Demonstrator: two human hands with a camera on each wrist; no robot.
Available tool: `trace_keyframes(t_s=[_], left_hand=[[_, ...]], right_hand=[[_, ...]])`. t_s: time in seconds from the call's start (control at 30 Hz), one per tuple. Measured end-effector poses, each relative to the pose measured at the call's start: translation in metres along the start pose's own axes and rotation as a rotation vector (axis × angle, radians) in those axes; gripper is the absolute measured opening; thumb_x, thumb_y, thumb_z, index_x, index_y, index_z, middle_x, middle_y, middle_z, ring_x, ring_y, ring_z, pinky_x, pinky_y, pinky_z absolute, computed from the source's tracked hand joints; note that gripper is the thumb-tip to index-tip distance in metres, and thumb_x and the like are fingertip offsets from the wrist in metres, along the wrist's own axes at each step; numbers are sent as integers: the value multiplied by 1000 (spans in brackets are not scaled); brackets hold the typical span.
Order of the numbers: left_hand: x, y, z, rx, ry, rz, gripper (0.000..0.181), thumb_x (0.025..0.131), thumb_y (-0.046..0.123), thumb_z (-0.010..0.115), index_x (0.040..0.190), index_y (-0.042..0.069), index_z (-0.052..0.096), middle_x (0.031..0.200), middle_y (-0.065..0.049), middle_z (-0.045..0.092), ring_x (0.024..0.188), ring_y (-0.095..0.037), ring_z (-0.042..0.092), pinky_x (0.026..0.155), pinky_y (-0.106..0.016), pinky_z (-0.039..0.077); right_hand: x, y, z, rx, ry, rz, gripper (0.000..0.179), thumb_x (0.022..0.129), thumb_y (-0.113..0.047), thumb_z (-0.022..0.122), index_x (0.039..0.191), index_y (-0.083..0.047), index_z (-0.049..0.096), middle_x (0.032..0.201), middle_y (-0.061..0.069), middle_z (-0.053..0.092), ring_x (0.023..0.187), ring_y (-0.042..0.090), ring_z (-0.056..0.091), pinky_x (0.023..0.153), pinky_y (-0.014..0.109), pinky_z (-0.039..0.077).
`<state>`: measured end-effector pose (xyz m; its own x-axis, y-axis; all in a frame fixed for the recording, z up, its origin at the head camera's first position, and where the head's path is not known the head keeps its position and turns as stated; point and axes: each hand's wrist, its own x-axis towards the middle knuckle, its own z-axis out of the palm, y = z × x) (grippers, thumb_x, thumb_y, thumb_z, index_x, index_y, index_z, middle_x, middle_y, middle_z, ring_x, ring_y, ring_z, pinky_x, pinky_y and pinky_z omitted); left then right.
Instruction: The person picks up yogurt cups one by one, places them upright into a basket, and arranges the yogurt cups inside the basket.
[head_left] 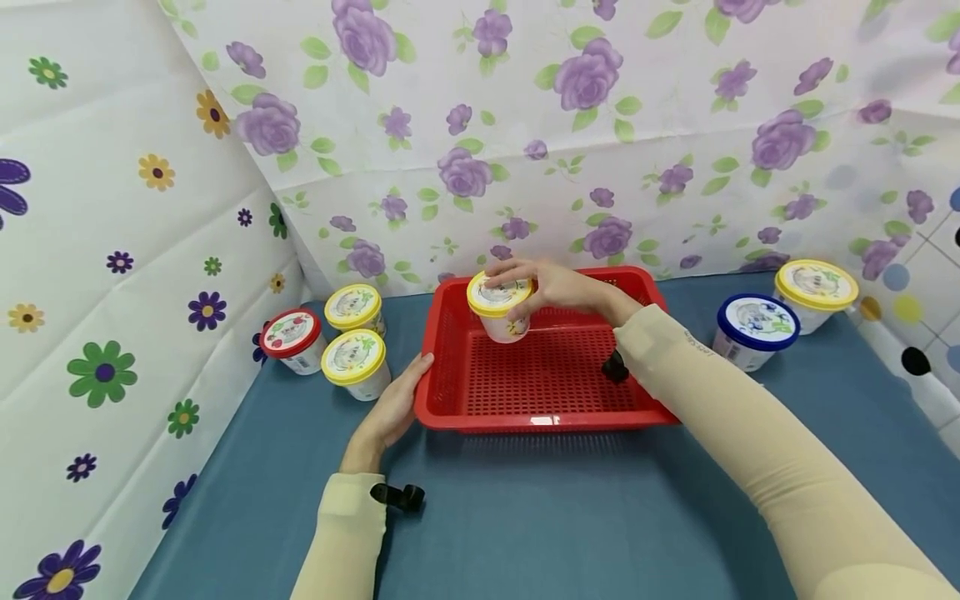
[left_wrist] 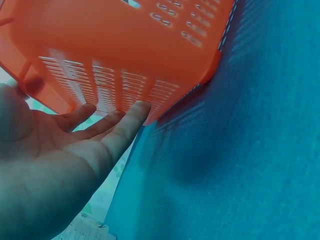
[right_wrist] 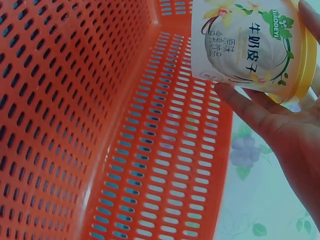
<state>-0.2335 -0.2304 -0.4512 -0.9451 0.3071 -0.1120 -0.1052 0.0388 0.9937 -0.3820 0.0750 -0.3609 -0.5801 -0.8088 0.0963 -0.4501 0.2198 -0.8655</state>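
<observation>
My right hand holds a white plastic tub with a yellow lid over the left part of a red perforated basket. Its fingers reach across the lid, with the thumb low on the side. The right wrist view shows the printed label of this tub and the basket wall below. At the basket's left side is my left hand, thumb at the rim. From the left wrist, extended fingers touch the outer slotted wall.
Left of the basket stand a red-lidded tub and two yellow-lidded tubs. A blue-lidded tub and a larger yellow-lidded tub stand at the right. Flowered sheets rise behind the blue tabletop.
</observation>
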Motion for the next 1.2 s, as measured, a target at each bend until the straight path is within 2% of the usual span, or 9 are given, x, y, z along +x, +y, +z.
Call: trace_keyframes(t_s=[0.13, 0.23, 0.6, 0.93, 1.2], left_hand=[[0, -1, 0, -5, 5, -9, 64, 112, 52, 38, 162, 13, 29, 119, -23, 62, 99, -23, 66, 91, -34, 55], [-1, -1, 0, -9, 7, -8, 63, 112, 52, 38, 162, 14, 29, 120, -26, 61, 98, -24, 66, 90, -34, 56], [0, -1, 0, -9, 16, -16, 63, 112, 52, 37, 162, 15, 30, 125, -26, 58, 103, -25, 64, 89, -32, 55], [2, -2, 1, -9, 15, -20, 60, 112, 51, 37, 160, 15, 32, 127, -30, 57, 103, -27, 65, 89, -32, 55], [1, -1, 0, -11, 1, -6, 62, 112, 52, 36, 161, 14, 30, 128, -30, 56, 104, -27, 65, 91, -34, 55]], right_hand=[[2, 3, 4, 31, -20, 1, 62, 89, -17, 85, 146, -17, 62, 161, -6, 40, 147, 21, 35, 110, 50, 41], [5, 5, 7, 40, -27, -7, 62, 89, -17, 84, 147, -16, 62, 161, -4, 41, 148, 21, 34, 110, 49, 42], [15, 14, 24, 31, -55, 1, 62, 88, -14, 84, 146, -13, 62, 158, 2, 45, 145, 24, 36, 106, 46, 46], [21, 31, 39, 24, -40, 2, 62, 85, -7, 85, 143, -10, 65, 158, 4, 45, 145, 26, 38, 112, 49, 41], [21, 40, 45, 9, -20, 47, 62, 85, -12, 86, 143, -13, 65, 159, 4, 39, 146, 28, 34, 116, 54, 34]])
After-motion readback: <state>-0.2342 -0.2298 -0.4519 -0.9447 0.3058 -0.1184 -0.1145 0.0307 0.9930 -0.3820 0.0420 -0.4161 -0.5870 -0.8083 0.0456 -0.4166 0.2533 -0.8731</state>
